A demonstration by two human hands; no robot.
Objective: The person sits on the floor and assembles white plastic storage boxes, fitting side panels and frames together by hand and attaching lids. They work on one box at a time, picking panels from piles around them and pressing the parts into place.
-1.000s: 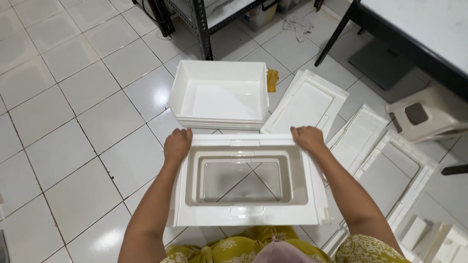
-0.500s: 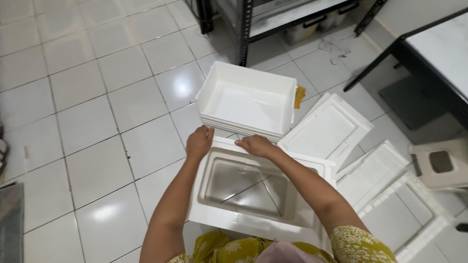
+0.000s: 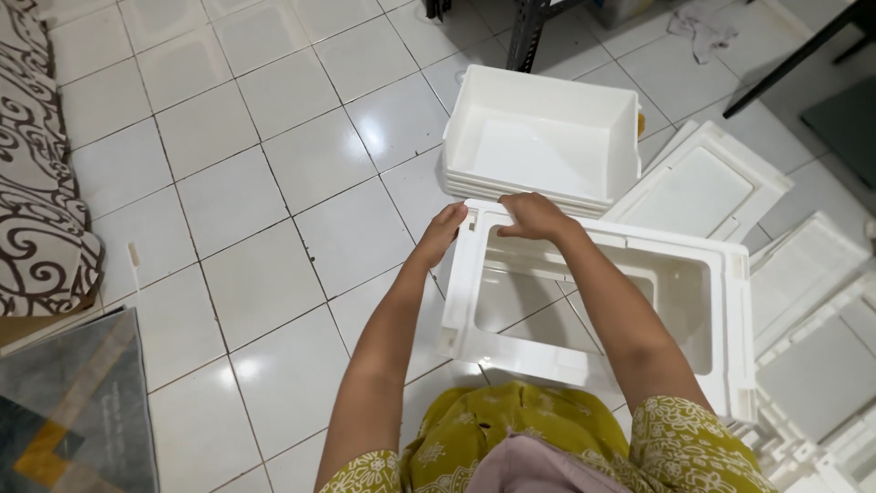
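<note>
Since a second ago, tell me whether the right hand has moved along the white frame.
Yes. The right hand slid left along the far edge of the white frame, from its far right corner to near the left hand at the far left corner.
</note>
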